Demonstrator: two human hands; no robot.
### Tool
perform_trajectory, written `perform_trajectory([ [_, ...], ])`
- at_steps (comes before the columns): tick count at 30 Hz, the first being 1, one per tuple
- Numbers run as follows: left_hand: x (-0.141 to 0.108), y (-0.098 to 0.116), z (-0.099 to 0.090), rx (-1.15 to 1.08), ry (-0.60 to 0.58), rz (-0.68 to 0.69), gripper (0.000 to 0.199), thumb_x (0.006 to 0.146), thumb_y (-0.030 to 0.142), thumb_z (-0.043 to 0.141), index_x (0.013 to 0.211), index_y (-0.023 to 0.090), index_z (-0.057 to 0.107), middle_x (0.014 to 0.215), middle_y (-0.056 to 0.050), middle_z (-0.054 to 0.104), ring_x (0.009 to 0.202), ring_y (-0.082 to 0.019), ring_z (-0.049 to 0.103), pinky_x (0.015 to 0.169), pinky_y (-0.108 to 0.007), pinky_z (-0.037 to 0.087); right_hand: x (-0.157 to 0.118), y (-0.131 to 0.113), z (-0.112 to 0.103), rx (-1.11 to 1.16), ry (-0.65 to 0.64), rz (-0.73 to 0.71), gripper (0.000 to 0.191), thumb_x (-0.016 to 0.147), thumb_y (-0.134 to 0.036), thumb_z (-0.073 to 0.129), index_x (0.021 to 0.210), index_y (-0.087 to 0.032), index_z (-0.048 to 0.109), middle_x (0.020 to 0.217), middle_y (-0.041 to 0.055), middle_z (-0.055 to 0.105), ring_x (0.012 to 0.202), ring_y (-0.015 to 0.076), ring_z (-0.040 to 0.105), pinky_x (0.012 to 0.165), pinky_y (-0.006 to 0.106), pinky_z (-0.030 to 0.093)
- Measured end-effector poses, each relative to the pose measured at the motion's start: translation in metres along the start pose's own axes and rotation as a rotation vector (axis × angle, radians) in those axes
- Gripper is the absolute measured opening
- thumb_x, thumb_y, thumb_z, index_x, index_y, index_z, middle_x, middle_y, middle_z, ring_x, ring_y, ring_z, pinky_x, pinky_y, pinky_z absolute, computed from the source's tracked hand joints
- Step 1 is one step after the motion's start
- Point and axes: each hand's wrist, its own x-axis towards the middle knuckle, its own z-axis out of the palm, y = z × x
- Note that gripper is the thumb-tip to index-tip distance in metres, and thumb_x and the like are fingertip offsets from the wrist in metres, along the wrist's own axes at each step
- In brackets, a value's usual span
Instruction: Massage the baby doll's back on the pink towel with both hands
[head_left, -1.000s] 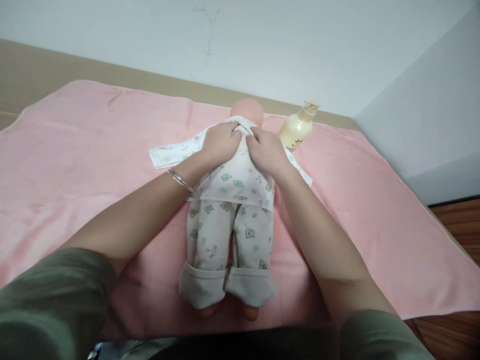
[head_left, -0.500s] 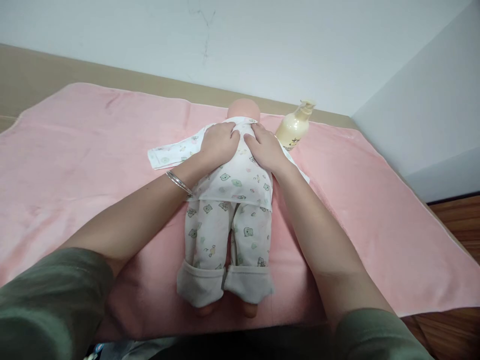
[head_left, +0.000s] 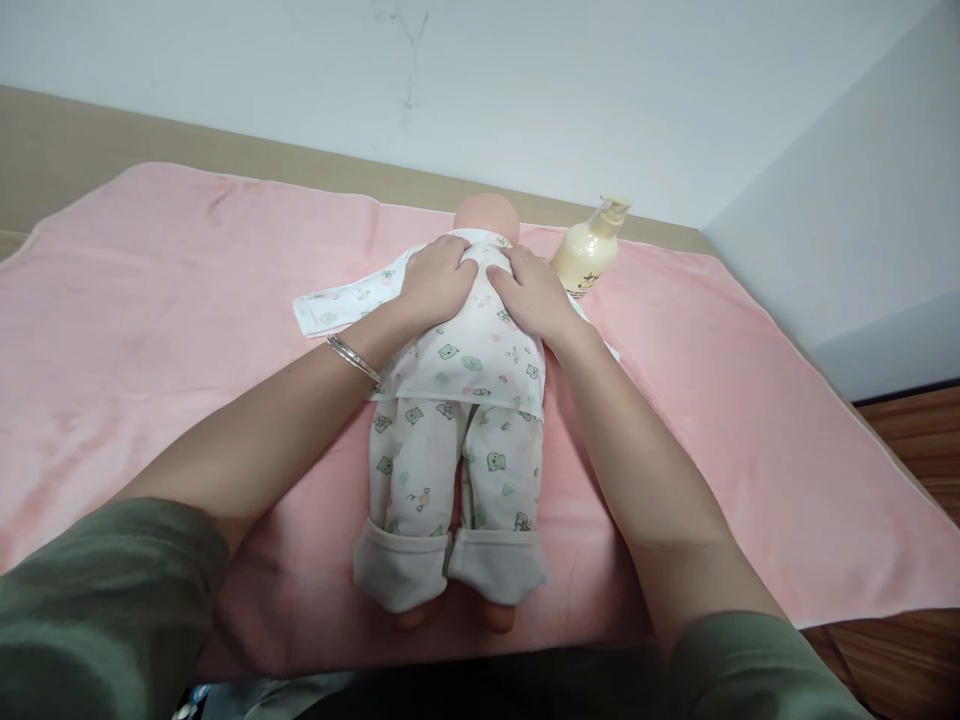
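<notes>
A baby doll (head_left: pixel 465 360) in white printed pajamas lies on a pink blanket (head_left: pixel 225 260), its head at the far end and its feet toward me. My left hand (head_left: pixel 439 282) rests on the left side of the doll's upper body, near the shoulder. On the right side, my right hand (head_left: pixel 534 290) lies in the same way, the thumbs pointing toward each other with a small gap between. Both hands are spread over the shirt and do not appear to grip it. The fingertips curve over the shoulders and are partly hidden.
A cream pump bottle (head_left: pixel 589 250) stands on the blanket just beyond my right hand. Behind the blanket a beige table edge (head_left: pixel 300 158) meets a pale wall. Brown wood shows at the lower right.
</notes>
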Motion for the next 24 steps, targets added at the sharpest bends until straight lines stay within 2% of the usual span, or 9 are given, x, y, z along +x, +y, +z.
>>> perform_trajectory([
  [7,-0.001,-0.001,0.0,-0.024,0.003,0.003,0.049,0.096,0.028,0.033,0.133,0.02,0.063,0.15,-0.012,0.063,0.142,-0.029,0.055,0.125,-0.048,0.042,-0.005,-0.005,-0.005,-0.018,0.001,-0.007,0.053,0.102,-0.052,0.037,0.128,-0.018,0.068,0.134,0.017,0.071,0.129,0.0393,0.063,0.112,0.059,0.05],
  [13,0.002,-0.007,0.004,-0.076,0.029,0.022,0.041,0.095,0.027,0.035,0.122,0.022,0.065,0.142,-0.012,0.065,0.136,-0.03,0.056,0.121,-0.047,0.044,-0.01,-0.011,-0.008,-0.052,-0.019,0.037,0.055,0.104,-0.054,0.035,0.126,-0.015,0.065,0.118,0.0183,0.074,0.119,0.0403,0.065,0.105,0.058,0.052],
  [18,0.004,-0.009,0.007,-0.103,0.064,0.041,0.035,0.094,0.023,0.036,0.113,0.021,0.066,0.13,-0.014,0.068,0.127,-0.03,0.059,0.117,-0.046,0.046,-0.009,-0.012,-0.003,-0.11,-0.02,0.023,0.055,0.105,-0.051,0.03,0.125,-0.013,0.064,0.121,0.0203,0.072,0.123,0.0432,0.063,0.108,0.062,0.05],
  [24,-0.004,0.005,-0.004,-0.046,-0.022,-0.007,0.04,0.096,0.022,0.033,0.115,0.016,0.067,0.125,-0.016,0.071,0.12,-0.031,0.064,0.113,-0.049,0.048,-0.007,-0.011,0.0,-0.067,-0.004,0.056,0.058,0.103,-0.051,0.035,0.143,-0.014,0.054,0.138,0.0197,0.068,0.137,0.0435,0.057,0.115,0.065,0.045],
])
